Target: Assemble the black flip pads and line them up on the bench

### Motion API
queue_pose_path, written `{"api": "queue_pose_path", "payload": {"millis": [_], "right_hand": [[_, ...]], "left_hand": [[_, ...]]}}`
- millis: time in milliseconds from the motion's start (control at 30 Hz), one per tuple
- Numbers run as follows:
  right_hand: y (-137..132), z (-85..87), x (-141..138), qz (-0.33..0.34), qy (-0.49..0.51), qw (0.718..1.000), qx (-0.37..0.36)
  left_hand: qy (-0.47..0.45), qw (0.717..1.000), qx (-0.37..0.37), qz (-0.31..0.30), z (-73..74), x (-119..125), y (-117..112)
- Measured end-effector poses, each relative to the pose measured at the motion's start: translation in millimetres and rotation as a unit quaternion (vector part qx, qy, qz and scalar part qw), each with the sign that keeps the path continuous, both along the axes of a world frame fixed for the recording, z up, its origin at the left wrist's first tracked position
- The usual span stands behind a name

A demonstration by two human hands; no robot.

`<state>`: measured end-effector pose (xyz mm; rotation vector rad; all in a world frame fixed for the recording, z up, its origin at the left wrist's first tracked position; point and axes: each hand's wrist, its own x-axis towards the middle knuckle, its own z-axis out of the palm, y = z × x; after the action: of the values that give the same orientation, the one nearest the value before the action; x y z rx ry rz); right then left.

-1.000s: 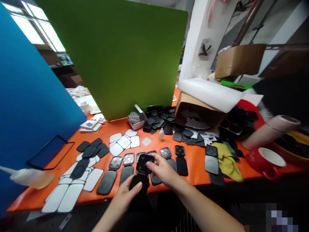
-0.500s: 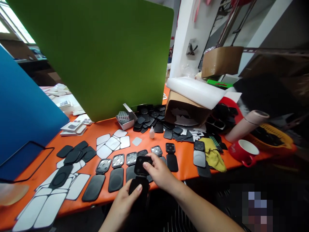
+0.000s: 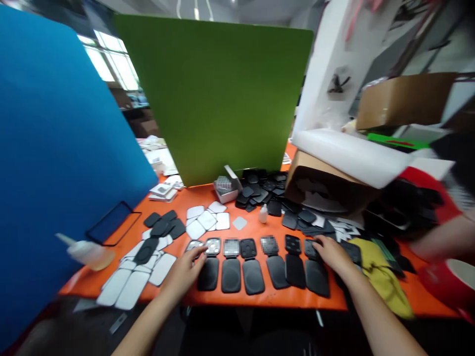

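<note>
Several black hinged pads, each with a small square upper plate joined to a longer lower panel, lie unfolded in a row along the table's front. My right hand (image 3: 332, 253) is at the right end of that row, its fingers closed on the upper plate of the last hinged pad (image 3: 317, 278), which lies on the table. At the left end, my left hand (image 3: 188, 269) has its fingers apart and holds nothing. It hovers over or touches the leftmost pad, partly hiding it; contact cannot be made out. Round discs show in some upper plates, such as that of the pad (image 3: 293, 244) beside the last one.
White sheets (image 3: 128, 289) and black panels (image 3: 159, 227) lie on the left near a squeeze bottle (image 3: 89, 254). Behind the row are a small dropper bottle (image 3: 263, 214), a black pile (image 3: 260, 190) and a cardboard box (image 3: 297, 165). A yellow cloth (image 3: 386, 282) and red mug (image 3: 445, 282) stand right.
The hinged pad that both hands held up now lies at the row's right end. My right hand has gone right with it; my left hand has let go and moved left. The view has shifted.
</note>
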<state>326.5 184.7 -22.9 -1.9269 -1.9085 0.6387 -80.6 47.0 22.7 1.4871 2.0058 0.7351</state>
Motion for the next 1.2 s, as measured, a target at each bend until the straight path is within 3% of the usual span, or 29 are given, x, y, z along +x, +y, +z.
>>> {"api": "queue_pose_path", "payload": {"millis": [133,233,333,433,533,667,733,833,933,1033,1200], "right_hand": [[-11,-22.4,6,-0.006,-0.06,0.995,0.081],[-27,-27.5,16,-0.004,-0.061,0.991,0.121],[-47,-18.3,12,-0.012,-0.014,0.994,0.105],[-67,1.5,-15,-0.024,0.066,0.994,0.084],[-86,24.6,-61,0.014,0.195,0.981,0.02],[-97,46.1,-134,0.083,0.393,0.908,-0.122],[-96,48.9,-163,0.111,0.467,0.858,-0.183],[-98,47.0,-190,0.164,0.511,0.812,-0.23],[-106,45.4,-197,0.181,0.519,0.816,-0.179],[-113,47.4,-195,0.194,0.491,0.835,-0.151],[-113,50.1,-196,0.191,0.482,0.839,-0.168]], "left_hand": [[0.106,0.984,-0.014,0.144,8.1,-78,13],[0.13,0.967,-0.071,0.21,7.4,-117,20],[0.12,0.96,-0.112,0.228,6.4,-136,25],[0.095,0.959,-0.109,0.244,14.8,-137,25],[0.022,0.972,-0.084,0.217,25.9,-110,19],[-0.167,0.981,-0.079,0.065,23.9,-28,-3],[-0.387,0.918,-0.089,-0.02,17.6,17,-18],[-0.501,0.857,-0.104,-0.068,9.3,63,-37],[-0.539,0.835,-0.109,-0.027,5.3,77,-47],[-0.54,0.834,-0.115,-0.001,3.4,74,-51],[-0.53,0.839,-0.121,-0.015,1.0,71,-50]]}}
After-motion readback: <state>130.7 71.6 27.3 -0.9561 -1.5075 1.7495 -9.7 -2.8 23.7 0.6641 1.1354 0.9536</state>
